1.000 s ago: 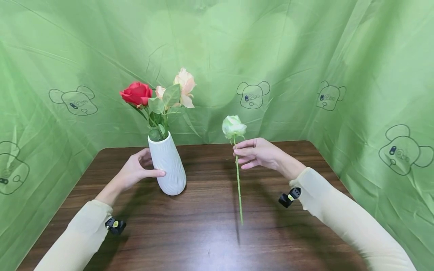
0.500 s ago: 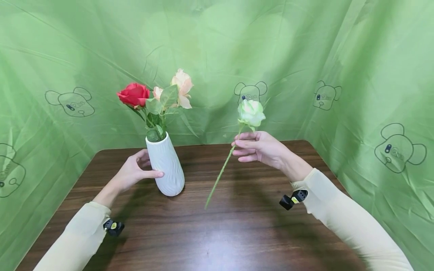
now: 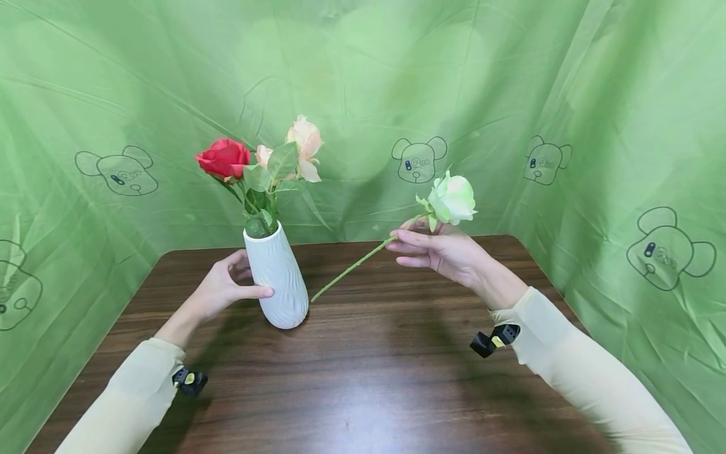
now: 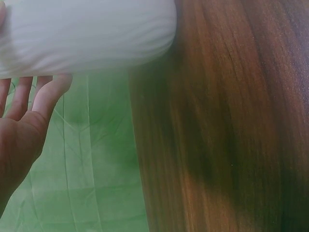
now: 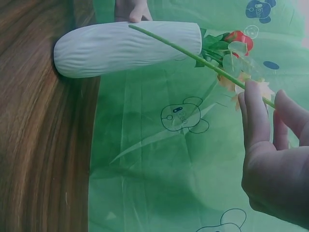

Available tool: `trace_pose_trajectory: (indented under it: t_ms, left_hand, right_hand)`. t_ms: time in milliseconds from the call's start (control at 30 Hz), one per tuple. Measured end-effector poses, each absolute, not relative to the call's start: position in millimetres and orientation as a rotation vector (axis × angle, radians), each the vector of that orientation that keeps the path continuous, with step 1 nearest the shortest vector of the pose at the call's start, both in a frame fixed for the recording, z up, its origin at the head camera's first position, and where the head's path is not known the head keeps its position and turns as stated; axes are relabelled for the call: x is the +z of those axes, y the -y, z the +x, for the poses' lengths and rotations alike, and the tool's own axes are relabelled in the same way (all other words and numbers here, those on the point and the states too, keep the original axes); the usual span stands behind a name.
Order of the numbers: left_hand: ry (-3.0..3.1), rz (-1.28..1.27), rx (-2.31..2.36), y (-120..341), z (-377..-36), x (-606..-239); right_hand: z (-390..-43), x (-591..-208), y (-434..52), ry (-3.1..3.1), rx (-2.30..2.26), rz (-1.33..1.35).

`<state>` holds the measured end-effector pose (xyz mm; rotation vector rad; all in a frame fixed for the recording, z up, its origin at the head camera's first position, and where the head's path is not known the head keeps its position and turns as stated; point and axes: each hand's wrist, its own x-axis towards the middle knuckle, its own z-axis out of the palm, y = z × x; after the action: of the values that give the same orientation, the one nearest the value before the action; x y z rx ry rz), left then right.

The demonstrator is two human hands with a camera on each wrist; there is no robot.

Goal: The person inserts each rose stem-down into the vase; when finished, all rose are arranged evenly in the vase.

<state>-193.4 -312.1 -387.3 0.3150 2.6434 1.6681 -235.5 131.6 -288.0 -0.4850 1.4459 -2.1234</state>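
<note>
Green bear-print cloth (image 3: 567, 94) behind wooden table (image 3: 368, 378). Head view: left hand (image 3: 224, 291) grips white vase (image 3: 276, 274), far left; right hand (image 3: 445, 251) pinches pale rose (image 3: 452, 199), stem tilted toward vase. Left wrist view: fingers (image 4: 29, 99) touching vase. Right wrist view: stem (image 5: 193, 55) pinched, crossing vase.

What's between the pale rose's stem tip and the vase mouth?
The red rose, peach rose and their leaves already fill the vase mouth. The pale rose, pinched by the right hand, points stem-first at the vase's side.

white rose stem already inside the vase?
No: the right hand holds the white rose tilted, its stem end outside the vase.
</note>
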Motion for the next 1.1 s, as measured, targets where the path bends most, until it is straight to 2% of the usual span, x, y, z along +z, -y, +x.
trace_pose_trajectory:
  t_ms: [567,1100]
  left_hand:
    - [-2.649,0.321,1.663,311.1,-192.3,-386.0]
    - [-2.656,0.345,1.666,311.6,-193.3,-387.2]
  right_hand:
    - [-235.9,-270.0,-118.7,-1.252,-2.258,-0.636]
    - [-233.0,-259.0,-89.1,-1.137,-2.481,-0.557]
